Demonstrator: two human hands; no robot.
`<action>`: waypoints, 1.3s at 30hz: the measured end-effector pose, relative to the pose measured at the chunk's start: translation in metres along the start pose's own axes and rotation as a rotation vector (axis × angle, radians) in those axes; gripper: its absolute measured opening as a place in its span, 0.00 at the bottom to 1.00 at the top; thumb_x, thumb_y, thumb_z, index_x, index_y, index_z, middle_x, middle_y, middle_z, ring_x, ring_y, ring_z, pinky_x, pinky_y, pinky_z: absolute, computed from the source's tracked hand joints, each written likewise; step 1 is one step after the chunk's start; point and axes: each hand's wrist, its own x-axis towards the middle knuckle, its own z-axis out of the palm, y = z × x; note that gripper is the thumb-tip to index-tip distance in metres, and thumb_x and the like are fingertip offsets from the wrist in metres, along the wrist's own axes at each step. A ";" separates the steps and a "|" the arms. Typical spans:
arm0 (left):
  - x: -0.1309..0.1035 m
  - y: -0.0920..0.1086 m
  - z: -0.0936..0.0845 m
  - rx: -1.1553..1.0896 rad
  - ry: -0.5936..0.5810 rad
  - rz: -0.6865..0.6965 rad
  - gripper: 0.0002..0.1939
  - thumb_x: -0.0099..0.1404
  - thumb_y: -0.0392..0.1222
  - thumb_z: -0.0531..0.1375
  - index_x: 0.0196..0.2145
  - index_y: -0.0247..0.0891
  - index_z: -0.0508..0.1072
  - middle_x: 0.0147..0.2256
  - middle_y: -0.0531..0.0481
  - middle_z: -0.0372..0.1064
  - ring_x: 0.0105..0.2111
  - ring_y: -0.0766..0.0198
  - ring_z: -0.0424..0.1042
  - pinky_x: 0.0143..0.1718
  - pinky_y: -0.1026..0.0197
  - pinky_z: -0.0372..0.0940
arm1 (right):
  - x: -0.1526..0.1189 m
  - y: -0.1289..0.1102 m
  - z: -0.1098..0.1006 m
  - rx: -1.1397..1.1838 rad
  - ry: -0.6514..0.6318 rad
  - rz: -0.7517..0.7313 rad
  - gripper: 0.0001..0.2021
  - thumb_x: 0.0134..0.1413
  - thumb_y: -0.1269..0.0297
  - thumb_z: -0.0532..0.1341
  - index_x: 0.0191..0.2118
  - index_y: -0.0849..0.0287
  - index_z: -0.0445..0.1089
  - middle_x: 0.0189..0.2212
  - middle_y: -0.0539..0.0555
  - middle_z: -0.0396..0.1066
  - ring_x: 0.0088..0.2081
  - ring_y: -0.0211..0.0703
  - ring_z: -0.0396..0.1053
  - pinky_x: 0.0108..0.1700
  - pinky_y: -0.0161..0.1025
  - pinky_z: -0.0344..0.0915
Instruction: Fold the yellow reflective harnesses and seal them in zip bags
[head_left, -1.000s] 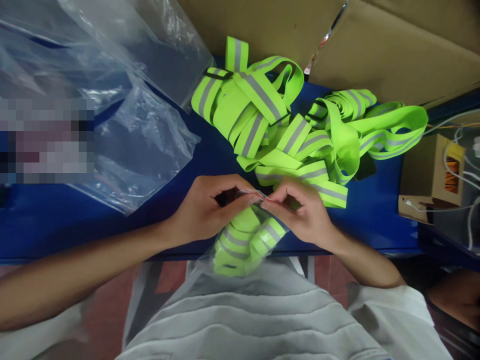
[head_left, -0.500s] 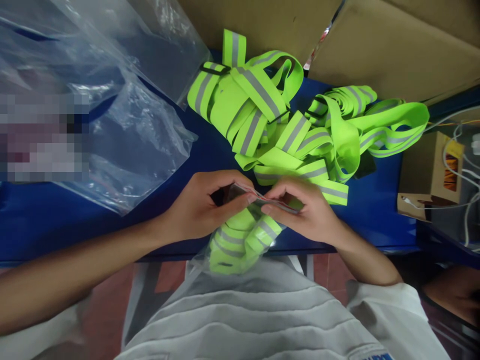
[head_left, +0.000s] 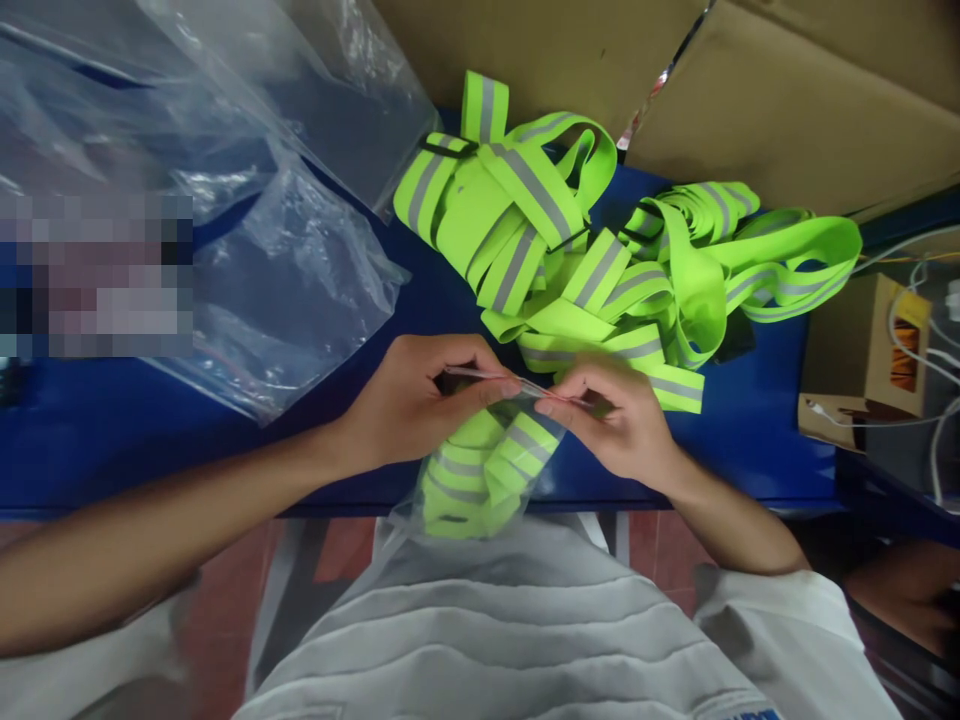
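Observation:
A clear plastic zip bag [head_left: 544, 440] hangs from both hands at the table's near edge, its top edge pinched flat. Inside it lies a folded neon-green reflective strap [head_left: 465, 480] with grey stripes. My left hand [head_left: 431, 400] is closed, thumb and fingers pinching the left part of the bag's top edge. Close beside it, my right hand [head_left: 619, 420] pinches the right part of the same edge. Just beyond the hands is a tangled heap of neon-green reflective straps [head_left: 532, 200] with black buckles.
Large clear plastic bags [head_left: 300, 270] spread over the left of the blue table [head_left: 322, 460]. Cardboard boxes [head_left: 787, 90] stand along the back. At the right are a small open carton [head_left: 847, 350] and white cables [head_left: 934, 450]. Part of another person shows at the lower right.
The bag's top edge, parted and bowed before, now looks flatter and straighter between my fingers. Both hands stay in nearly the same place; the view has shifted slightly.

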 end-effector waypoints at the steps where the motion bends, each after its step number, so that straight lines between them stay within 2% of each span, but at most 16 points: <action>1: 0.000 -0.001 0.000 0.000 0.005 -0.002 0.12 0.67 0.49 0.68 0.32 0.38 0.82 0.30 0.49 0.80 0.28 0.65 0.75 0.27 0.65 0.60 | 0.000 0.000 0.000 0.005 0.007 0.005 0.09 0.64 0.67 0.71 0.33 0.58 0.73 0.28 0.48 0.73 0.29 0.33 0.66 0.30 0.32 0.61; 6: 0.002 0.000 -0.004 -0.056 -0.064 -0.025 0.11 0.65 0.50 0.70 0.35 0.39 0.83 0.30 0.52 0.80 0.26 0.69 0.72 0.25 0.68 0.59 | 0.003 -0.003 -0.002 0.021 -0.018 0.022 0.05 0.64 0.68 0.71 0.36 0.58 0.75 0.28 0.47 0.72 0.29 0.32 0.67 0.29 0.31 0.61; 10: 0.002 0.004 -0.003 -0.080 -0.102 -0.045 0.08 0.63 0.46 0.73 0.38 0.41 0.85 0.35 0.54 0.83 0.32 0.70 0.78 0.31 0.72 0.65 | 0.004 -0.005 -0.003 0.020 -0.066 -0.002 0.06 0.65 0.69 0.69 0.36 0.58 0.73 0.27 0.46 0.70 0.28 0.32 0.65 0.29 0.32 0.60; 13: 0.000 0.004 0.002 -0.085 -0.065 -0.010 0.03 0.65 0.41 0.71 0.36 0.40 0.85 0.35 0.55 0.83 0.35 0.70 0.80 0.36 0.74 0.69 | 0.002 -0.003 0.000 0.017 -0.060 -0.007 0.07 0.65 0.70 0.68 0.34 0.59 0.72 0.26 0.46 0.69 0.28 0.32 0.64 0.30 0.32 0.59; 18: -0.001 0.000 0.008 -0.042 0.024 0.048 0.02 0.66 0.38 0.70 0.34 0.38 0.84 0.32 0.55 0.81 0.32 0.72 0.78 0.32 0.74 0.66 | -0.002 0.001 0.006 -0.056 -0.006 -0.045 0.08 0.67 0.71 0.68 0.34 0.58 0.71 0.27 0.46 0.68 0.29 0.33 0.63 0.31 0.34 0.59; 21: -0.001 -0.001 0.006 -0.049 0.013 0.081 0.03 0.66 0.39 0.70 0.34 0.38 0.84 0.33 0.53 0.81 0.32 0.70 0.79 0.33 0.72 0.68 | -0.001 0.001 0.005 -0.074 0.015 -0.046 0.07 0.66 0.69 0.69 0.36 0.58 0.72 0.28 0.46 0.69 0.29 0.33 0.64 0.31 0.34 0.59; 24: -0.001 0.001 0.005 -0.059 -0.008 0.117 0.02 0.67 0.38 0.69 0.35 0.38 0.84 0.34 0.53 0.81 0.33 0.68 0.79 0.34 0.70 0.70 | 0.001 -0.001 0.002 -0.065 -0.025 -0.042 0.05 0.65 0.67 0.71 0.40 0.58 0.75 0.32 0.48 0.73 0.32 0.34 0.67 0.34 0.34 0.62; 27: -0.002 0.003 0.005 -0.065 -0.018 0.141 0.02 0.67 0.37 0.69 0.36 0.38 0.84 0.35 0.53 0.81 0.34 0.68 0.80 0.35 0.70 0.72 | 0.001 -0.004 0.001 -0.043 -0.047 -0.040 0.03 0.66 0.69 0.69 0.42 0.58 0.75 0.34 0.49 0.74 0.35 0.35 0.69 0.37 0.35 0.64; 33: -0.002 0.004 0.008 -0.036 -0.005 0.133 0.02 0.67 0.36 0.69 0.35 0.39 0.84 0.35 0.53 0.81 0.34 0.69 0.80 0.36 0.72 0.71 | -0.001 -0.003 0.006 -0.077 0.014 -0.096 0.04 0.67 0.73 0.66 0.40 0.58 0.74 0.31 0.49 0.72 0.33 0.35 0.67 0.33 0.34 0.63; 39: -0.001 0.007 0.006 -0.010 -0.029 0.093 0.04 0.67 0.41 0.69 0.35 0.39 0.83 0.36 0.50 0.81 0.35 0.66 0.80 0.37 0.68 0.73 | 0.001 -0.006 0.005 -0.102 0.027 -0.119 0.05 0.67 0.74 0.65 0.39 0.57 0.74 0.30 0.50 0.73 0.31 0.37 0.68 0.32 0.36 0.64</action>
